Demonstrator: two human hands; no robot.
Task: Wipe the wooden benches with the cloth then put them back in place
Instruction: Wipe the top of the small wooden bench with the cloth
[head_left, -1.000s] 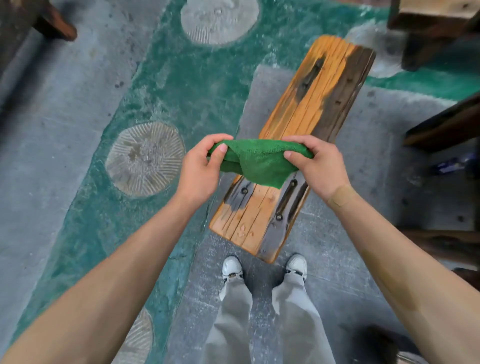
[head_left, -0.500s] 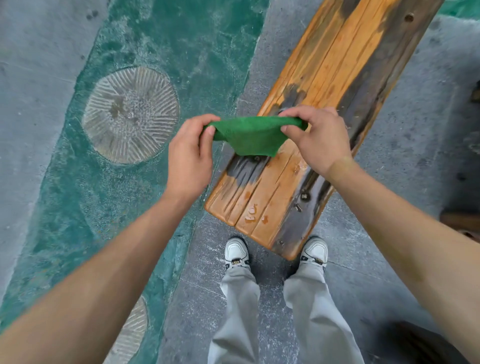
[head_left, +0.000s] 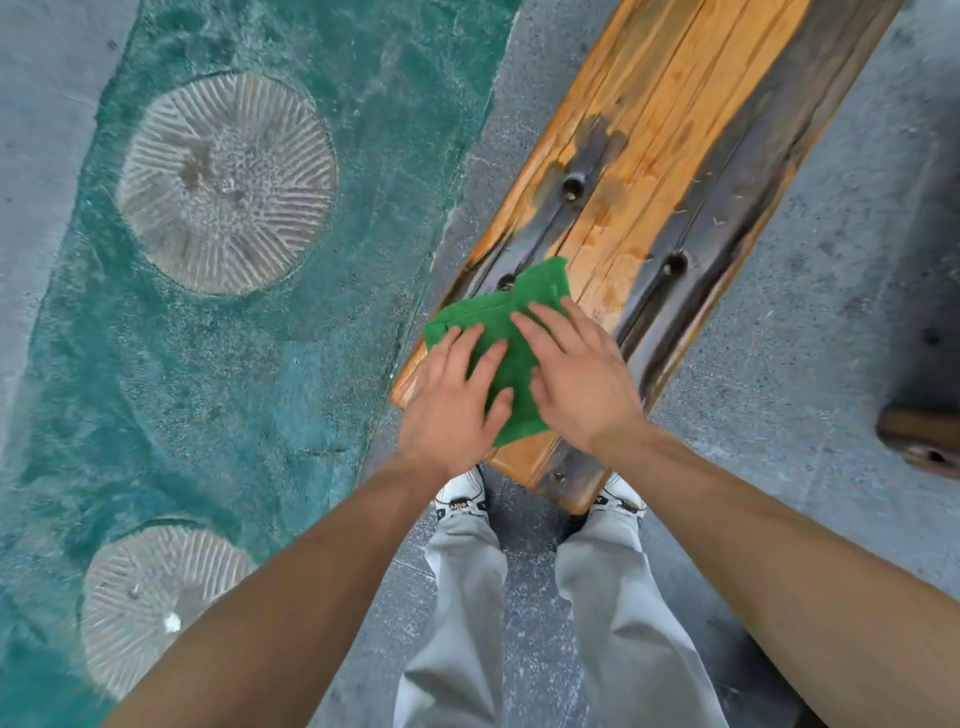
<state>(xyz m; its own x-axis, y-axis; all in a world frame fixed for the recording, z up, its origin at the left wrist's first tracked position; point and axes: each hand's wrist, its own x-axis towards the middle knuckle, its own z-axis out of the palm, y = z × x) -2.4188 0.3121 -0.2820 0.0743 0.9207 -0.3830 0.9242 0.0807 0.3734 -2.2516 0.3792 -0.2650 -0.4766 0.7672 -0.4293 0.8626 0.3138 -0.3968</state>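
Both hands lie flat on the cloth, which is spread on the near end of the bench, just below the middle of the frame. The left hand covers the cloth's lower left part, fingers straight and a little spread, its palm reaching over the bench's left edge. The right hand presses the cloth's right side, fingers straight and slightly fanned, tips pointing toward the upper left. Neither hand pinches the fabric; they bear down on it. One corner of the cloth sticks out past the fingertips toward a bolt hole in the dark strip.

The bench runs from the lower middle of the frame to the upper right corner, orange boards with dark weathered strips and small bits of debris on its right strip. The person's shoes stand at its near end.

This looks like the very start of wiping this bench. The next move probably calls for steady downward pressure and a push along the boards toward the upper right, keeping the cloth from bunching at the bolt holes and reaching the debris
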